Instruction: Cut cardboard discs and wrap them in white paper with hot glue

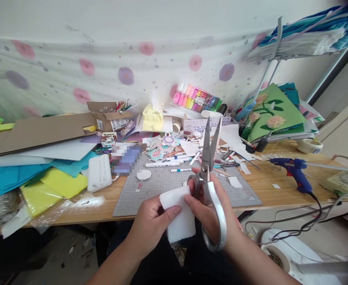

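Both my hands are at the near edge of the wooden table (275, 196). My left hand (148, 225) is closed on a white folded piece of foam sheet (178, 215), thumb pressed on its front. My right hand (212, 213) is wrapped round the handles of large silver scissors (209, 158), whose blades point up and stand slightly apart. The fingertips of my right hand also touch the right edge of the white piece. A grey cutting mat (162, 186) lies just behind my hands.
Stacked blue, yellow and white sheets (40, 174) and brown cardboard (40, 130) fill the left. Pens, paper scraps and small craft pieces (168, 152) litter the mat's far side. A blue glue gun (294, 170) lies right, its cable hanging off. A green flower card (273, 113) leans behind.
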`<state>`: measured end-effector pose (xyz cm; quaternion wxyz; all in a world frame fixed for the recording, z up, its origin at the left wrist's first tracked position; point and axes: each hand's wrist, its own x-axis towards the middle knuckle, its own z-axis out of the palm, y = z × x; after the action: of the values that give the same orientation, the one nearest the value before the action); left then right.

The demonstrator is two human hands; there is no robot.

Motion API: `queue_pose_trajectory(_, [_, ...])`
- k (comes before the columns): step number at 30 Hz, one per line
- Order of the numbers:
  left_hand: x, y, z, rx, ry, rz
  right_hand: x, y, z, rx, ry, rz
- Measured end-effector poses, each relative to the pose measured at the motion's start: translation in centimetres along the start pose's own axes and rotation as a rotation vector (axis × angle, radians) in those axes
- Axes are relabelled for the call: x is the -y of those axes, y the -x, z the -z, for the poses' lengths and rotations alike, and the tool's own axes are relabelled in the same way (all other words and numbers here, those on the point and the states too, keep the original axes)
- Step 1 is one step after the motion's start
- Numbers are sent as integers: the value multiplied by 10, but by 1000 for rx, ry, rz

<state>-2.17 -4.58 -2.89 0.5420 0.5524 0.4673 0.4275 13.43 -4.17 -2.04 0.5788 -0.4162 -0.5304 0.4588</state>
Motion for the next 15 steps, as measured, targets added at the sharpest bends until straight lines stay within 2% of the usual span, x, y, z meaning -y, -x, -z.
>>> queue_pose_trajectory(3, [1, 1, 3, 7, -67, -5, 1, 0, 2, -5, 32, 9])
queue_pose_trajectory(6, [1, -1, 4, -20, 148, 41, 2, 2, 8, 15, 39, 24])
queue_pose_trajectory(9, [-7, -6, 8, -204, 545, 50, -2, 11, 20, 126, 29, 14])
queue_pose_trajectory(11, [-16, -11, 13, -332, 764, 52, -8, 20, 27, 250, -13, -57])
queue_pose_trajectory(15, [-27, -19, 20, -489, 976, 155, -26, 37, 36, 466, -171, -223])
